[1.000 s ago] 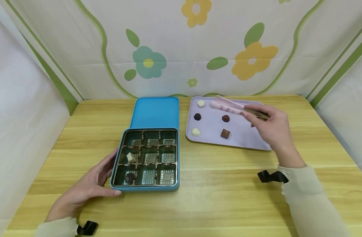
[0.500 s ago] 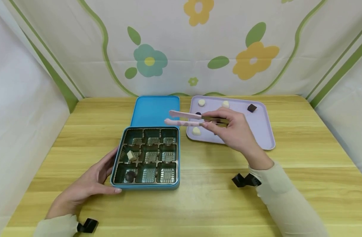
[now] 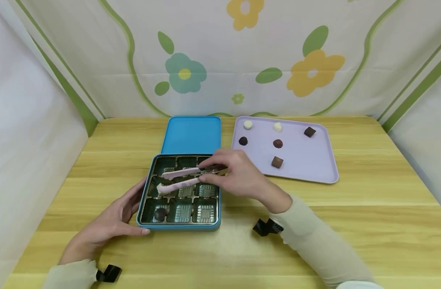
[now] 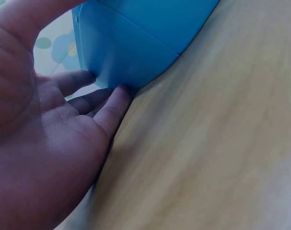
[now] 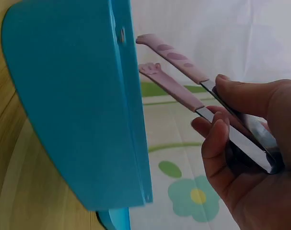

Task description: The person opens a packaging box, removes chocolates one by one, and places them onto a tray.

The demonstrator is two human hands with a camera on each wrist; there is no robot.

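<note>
My left hand (image 3: 110,222) holds the near left corner of a blue tin (image 3: 184,227), thumb along the front and fingers against the left wall. In the left wrist view, fingertips touch the tin low on its side. My right hand (image 3: 238,176) grips pink paw-tipped tongs (image 3: 180,185) over the tin. Their arms stand apart. The tips are over the left compartments of the dark divided insert. A white chocolate (image 3: 159,186) in the middle left compartment is mostly hidden behind one tip. A dark round chocolate (image 3: 160,214) lies in the near left compartment.
A lilac tray (image 3: 314,168) at the right holds several chocolates, including a brown square chocolate (image 3: 277,162) and a dark square chocolate (image 3: 309,132). A blue lid (image 3: 192,135) lies behind the tin. A flowered cloth (image 3: 220,52) hangs behind the wooden table (image 3: 227,253).
My right hand has swung left from above the tray to over the tin, carrying the tongs with it. The left hand has stayed at the tin's corner.
</note>
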